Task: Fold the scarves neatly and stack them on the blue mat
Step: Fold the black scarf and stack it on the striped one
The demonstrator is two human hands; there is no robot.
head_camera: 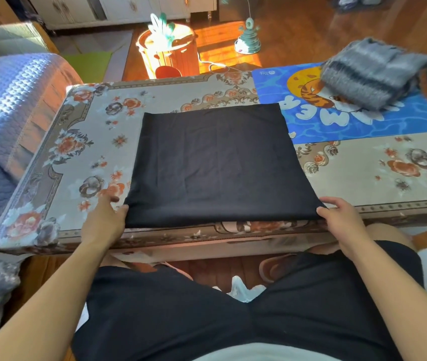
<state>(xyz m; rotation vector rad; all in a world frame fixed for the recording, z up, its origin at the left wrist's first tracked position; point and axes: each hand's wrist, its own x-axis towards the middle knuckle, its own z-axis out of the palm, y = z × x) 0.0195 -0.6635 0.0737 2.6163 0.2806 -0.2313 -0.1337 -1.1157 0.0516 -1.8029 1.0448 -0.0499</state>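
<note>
A black scarf [217, 162] lies flat as a folded rectangle in the middle of the floral table [95, 142]. My left hand [105, 217] pinches its near left corner at the table's front edge. My right hand [337, 217] pinches its near right corner. The far right corner of the black scarf overlaps the blue mat [363, 123], which lies at the table's back right. A folded grey striped scarf [373, 71] sits on the far part of that mat.
A sofa with a blue quilted cover [4, 121] stands close on the left. Beyond the table are a wooden bucket [168, 50] and a small teal toy [248, 40] on the wood floor. My legs in black shorts are under the near edge.
</note>
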